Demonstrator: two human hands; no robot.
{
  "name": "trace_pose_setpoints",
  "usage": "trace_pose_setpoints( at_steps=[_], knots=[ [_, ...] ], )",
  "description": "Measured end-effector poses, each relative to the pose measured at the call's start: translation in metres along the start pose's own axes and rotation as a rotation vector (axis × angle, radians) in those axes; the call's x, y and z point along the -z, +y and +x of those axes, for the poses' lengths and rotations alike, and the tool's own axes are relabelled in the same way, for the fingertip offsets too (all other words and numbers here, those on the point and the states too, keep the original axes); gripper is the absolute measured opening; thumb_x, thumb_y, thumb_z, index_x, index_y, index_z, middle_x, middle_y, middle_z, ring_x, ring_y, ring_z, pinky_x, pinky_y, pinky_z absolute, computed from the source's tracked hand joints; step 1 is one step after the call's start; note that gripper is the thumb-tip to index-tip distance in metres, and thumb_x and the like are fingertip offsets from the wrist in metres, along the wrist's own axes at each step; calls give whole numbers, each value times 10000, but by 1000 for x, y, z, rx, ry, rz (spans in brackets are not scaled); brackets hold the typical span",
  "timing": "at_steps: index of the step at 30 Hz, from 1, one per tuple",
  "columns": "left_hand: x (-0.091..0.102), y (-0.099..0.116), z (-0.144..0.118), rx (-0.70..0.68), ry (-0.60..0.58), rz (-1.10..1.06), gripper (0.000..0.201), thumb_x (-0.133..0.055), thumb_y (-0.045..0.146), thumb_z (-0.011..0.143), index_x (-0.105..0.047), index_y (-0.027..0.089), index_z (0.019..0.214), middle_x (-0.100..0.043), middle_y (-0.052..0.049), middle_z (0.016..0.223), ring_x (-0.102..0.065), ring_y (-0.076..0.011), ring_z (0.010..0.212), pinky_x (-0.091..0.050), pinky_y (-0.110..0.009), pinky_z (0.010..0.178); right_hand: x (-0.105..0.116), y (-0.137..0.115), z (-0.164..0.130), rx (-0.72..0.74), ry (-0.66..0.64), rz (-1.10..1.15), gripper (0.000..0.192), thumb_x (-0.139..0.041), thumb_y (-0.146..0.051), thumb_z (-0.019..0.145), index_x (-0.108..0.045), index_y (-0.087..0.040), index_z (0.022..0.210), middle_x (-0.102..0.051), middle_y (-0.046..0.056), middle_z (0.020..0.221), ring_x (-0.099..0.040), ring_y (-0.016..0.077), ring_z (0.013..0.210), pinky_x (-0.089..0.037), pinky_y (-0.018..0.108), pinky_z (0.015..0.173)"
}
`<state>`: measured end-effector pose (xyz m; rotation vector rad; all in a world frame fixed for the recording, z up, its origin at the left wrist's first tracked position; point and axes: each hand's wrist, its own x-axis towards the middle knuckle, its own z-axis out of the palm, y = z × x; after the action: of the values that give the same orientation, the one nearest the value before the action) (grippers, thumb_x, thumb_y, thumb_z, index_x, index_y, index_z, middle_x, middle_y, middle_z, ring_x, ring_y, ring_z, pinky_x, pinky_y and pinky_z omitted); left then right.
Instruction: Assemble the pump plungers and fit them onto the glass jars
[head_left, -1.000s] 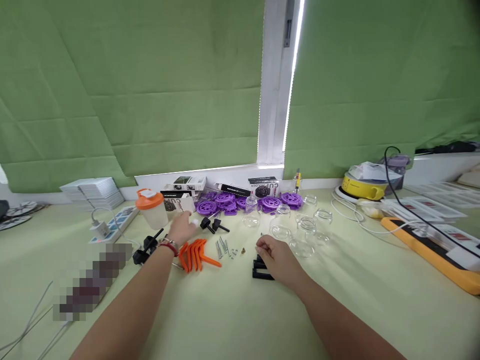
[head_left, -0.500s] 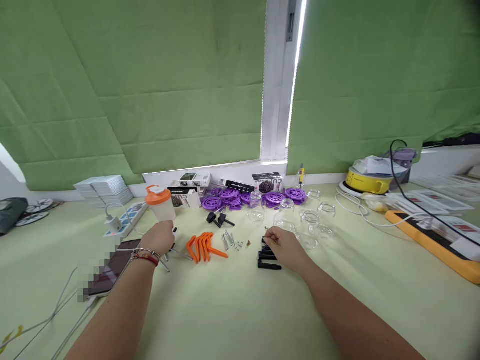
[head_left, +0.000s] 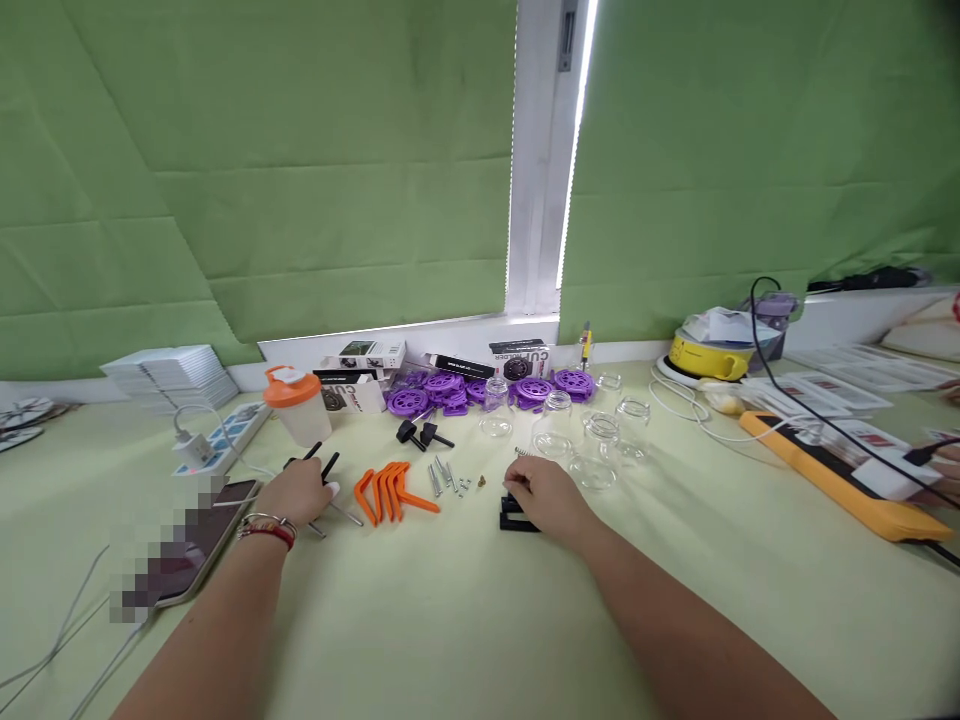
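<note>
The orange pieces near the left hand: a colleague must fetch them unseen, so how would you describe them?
Start from the window post between the green blinds and come down onto the table. Between the left hand and the screws lie the orange pieces, fanned together. They are the only bright orange flat parts; the bottle merely has an orange lid.

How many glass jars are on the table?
6, maybe more hidden: two at the back, two in the middle, two nearest the right hand.
</note>
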<state>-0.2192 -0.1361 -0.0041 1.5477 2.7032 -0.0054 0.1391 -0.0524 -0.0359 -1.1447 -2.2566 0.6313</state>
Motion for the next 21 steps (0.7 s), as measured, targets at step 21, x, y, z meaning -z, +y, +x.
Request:
trace_pose_setpoints(
  at_steps=[21],
  knots=[
    [38,40,-51,-164,-78,-1438,501,-757,297,554,-461,191,945,-621,-7,787,-571,-137,569,-408,-236,455,-36,-18,40,193,-162,-451,209,-535,-136,819,-698,-186,697,-617,73,848,-511,198,843,-338,306,732]
  ],
)
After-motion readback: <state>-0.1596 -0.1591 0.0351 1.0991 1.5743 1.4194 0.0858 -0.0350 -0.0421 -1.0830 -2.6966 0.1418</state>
